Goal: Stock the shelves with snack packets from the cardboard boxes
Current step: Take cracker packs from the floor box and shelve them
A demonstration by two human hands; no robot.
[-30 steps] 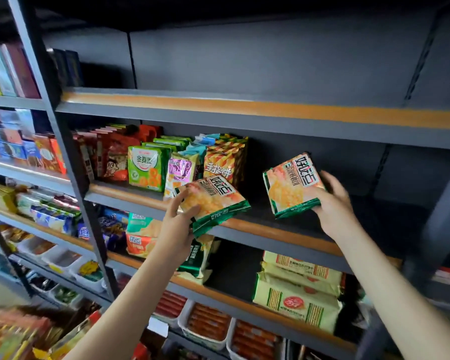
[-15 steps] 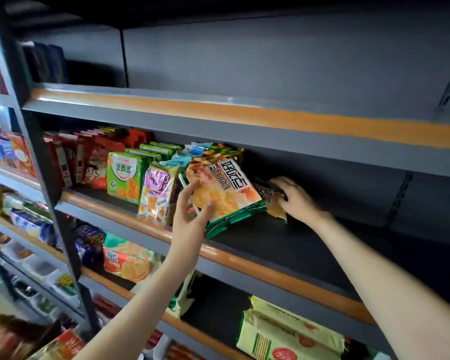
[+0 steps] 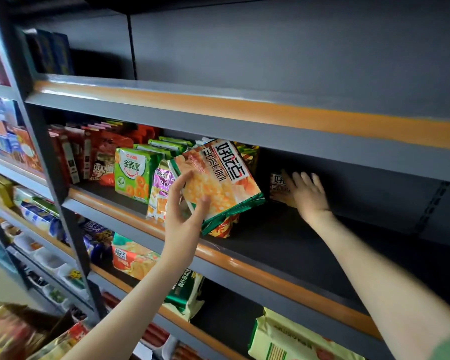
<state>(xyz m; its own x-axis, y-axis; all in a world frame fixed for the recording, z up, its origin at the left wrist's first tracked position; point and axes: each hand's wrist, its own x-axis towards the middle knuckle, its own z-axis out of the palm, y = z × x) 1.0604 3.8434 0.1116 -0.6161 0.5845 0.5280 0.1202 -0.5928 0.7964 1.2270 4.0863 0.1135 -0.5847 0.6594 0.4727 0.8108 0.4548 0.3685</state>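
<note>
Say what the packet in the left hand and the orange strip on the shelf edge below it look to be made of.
Cracker packet: thin plastic film, glossy; it shows highlights and crinkled, sealed edges. Orange edge strip: probably smooth plastic or painted metal, semi-gloss; a soft sheen runs along its rounded face.

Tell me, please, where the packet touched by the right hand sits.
Head view: the snack packet stands far back on the middle shelf, right of centre, the right hand flat against it, right of the green-edged cracker packet in the left hand.

"好吃点" printed on orange-green packet (image 3: 218,183); "金麦圈" on light-green packet (image 3: 134,175).
</note>
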